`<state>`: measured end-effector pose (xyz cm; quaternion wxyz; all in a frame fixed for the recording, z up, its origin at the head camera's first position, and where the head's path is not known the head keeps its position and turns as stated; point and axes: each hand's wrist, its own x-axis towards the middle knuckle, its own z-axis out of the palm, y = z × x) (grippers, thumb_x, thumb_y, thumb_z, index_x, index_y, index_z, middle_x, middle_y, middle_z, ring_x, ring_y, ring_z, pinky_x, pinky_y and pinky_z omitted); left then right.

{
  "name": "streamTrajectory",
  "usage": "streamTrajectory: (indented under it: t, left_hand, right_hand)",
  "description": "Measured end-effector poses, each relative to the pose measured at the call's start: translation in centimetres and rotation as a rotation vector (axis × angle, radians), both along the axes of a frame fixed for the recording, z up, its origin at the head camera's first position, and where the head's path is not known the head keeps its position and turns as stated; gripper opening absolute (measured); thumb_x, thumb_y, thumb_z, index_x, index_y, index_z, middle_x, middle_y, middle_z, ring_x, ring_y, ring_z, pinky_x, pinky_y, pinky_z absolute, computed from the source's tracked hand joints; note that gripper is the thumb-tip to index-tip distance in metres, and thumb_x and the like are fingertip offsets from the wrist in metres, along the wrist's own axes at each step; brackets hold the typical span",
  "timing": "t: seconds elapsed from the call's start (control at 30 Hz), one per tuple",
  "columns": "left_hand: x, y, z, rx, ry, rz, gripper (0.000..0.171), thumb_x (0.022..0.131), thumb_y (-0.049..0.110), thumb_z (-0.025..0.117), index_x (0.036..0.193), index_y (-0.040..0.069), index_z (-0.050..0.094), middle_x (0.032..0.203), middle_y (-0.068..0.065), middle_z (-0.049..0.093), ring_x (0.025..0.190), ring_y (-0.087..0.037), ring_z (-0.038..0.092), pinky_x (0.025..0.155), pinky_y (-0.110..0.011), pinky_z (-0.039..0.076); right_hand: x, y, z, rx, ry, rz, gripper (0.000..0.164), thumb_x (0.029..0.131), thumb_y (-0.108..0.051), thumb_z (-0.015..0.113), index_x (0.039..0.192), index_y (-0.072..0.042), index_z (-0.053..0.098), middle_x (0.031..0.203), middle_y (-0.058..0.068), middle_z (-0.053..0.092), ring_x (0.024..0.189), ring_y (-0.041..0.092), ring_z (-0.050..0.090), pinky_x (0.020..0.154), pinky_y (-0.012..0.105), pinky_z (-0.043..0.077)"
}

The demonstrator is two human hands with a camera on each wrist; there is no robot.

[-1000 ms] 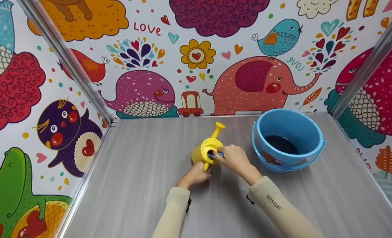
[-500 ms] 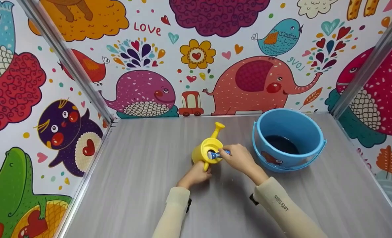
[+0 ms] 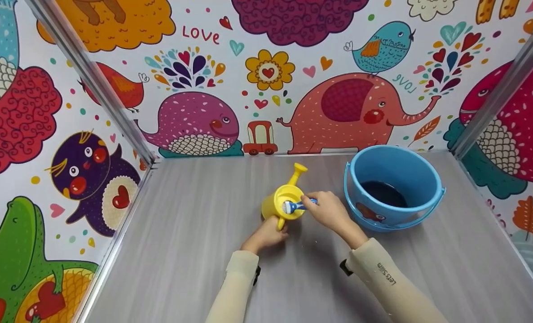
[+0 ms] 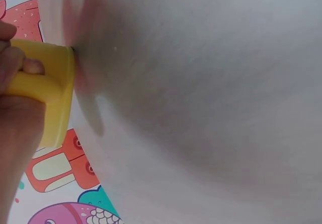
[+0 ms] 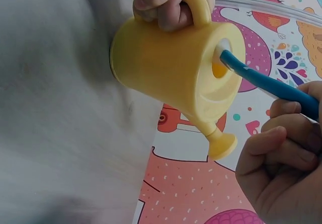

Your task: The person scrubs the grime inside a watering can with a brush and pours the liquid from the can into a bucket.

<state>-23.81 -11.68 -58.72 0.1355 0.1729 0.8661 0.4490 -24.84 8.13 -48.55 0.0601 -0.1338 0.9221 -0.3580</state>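
Observation:
A yellow toy watering can [image 3: 273, 207] stands in the middle of the table in the head view, its spout pointing away. My left hand [image 3: 268, 233] grips its handle from the near side; the left wrist view shows fingers [image 4: 12, 63] curled round that yellow handle [image 4: 37, 87]. Between the fingers of my right hand [image 3: 331, 213] is a toothbrush [image 3: 297, 206] with a blue handle and white head. The brush head lies at the can's top opening in the right wrist view, where the blue handle [image 5: 271, 85] runs back into the hand.
To the right of the can stands a blue bucket [image 3: 392, 179] with a dark bottom inside and its handle lowered. Small drops [image 3: 315, 242] dot the grey table [image 3: 194, 251]. Printed panels [image 3: 266, 98] with metal corner posts [image 3: 95, 85] enclose the table's back and sides.
My right hand has drawn back slightly to the right, and the toothbrush head, earlier mostly hidden in the can, now shows at its opening. The left hand keeps the can in place.

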Motion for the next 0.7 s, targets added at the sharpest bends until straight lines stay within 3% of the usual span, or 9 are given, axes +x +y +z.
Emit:
streamTrajectory:
  t: [0.23, 0.4, 0.6, 0.7]
  left_hand:
    - [0.0, -0.1, 0.0, 0.020, -0.014, 0.006, 0.036, 0.081, -0.008, 0.061, 0.062, 0.015, 0.040, 0.057, 0.008, 0.037, 0.051, -0.009, 0.035, 0.053, -0.024, 0.031]
    - [0.1, -0.1, 0.2, 0.008, -0.023, 0.015, 0.038, 0.081, -0.008, 0.061, 0.062, 0.016, 0.040, 0.056, 0.008, 0.036, 0.051, -0.009, 0.034, 0.052, -0.025, 0.031]
    - [0.1, -0.1, 0.1, 0.011, -0.006, 0.002, 0.036, 0.080, -0.007, 0.060, 0.063, 0.018, 0.040, 0.057, 0.009, 0.036, 0.050, -0.007, 0.033, 0.051, -0.023, 0.030]
    - [0.2, -0.2, 0.1, 0.013, -0.016, 0.014, 0.035, 0.080, -0.007, 0.060, 0.064, 0.017, 0.041, 0.057, 0.009, 0.037, 0.050, -0.007, 0.034, 0.051, -0.024, 0.031]
  right_hand:
    - [0.1, -0.7, -0.3, -0.023, 0.006, -0.019, 0.034, 0.099, -0.034, 0.055, 0.096, -0.005, 0.074, 0.059, -0.002, 0.046, 0.057, 0.015, 0.046, 0.057, 0.028, 0.037]
    - [0.3, -1.6, -0.8, -0.035, -0.009, -0.046, 0.035, 0.100, -0.034, 0.054, 0.094, -0.005, 0.072, 0.061, -0.002, 0.046, 0.057, 0.014, 0.045, 0.057, 0.027, 0.037]
    - [0.3, -2.6, -2.2, -0.041, 0.001, -0.049, 0.034, 0.098, -0.029, 0.050, 0.068, -0.013, 0.051, 0.059, -0.004, 0.040, 0.054, 0.012, 0.038, 0.053, 0.026, 0.031]
    - [0.3, -2.7, -2.3, -0.059, -0.003, -0.048, 0.032, 0.097, -0.028, 0.050, 0.067, -0.015, 0.049, 0.059, -0.004, 0.040, 0.054, 0.012, 0.038, 0.053, 0.026, 0.031]
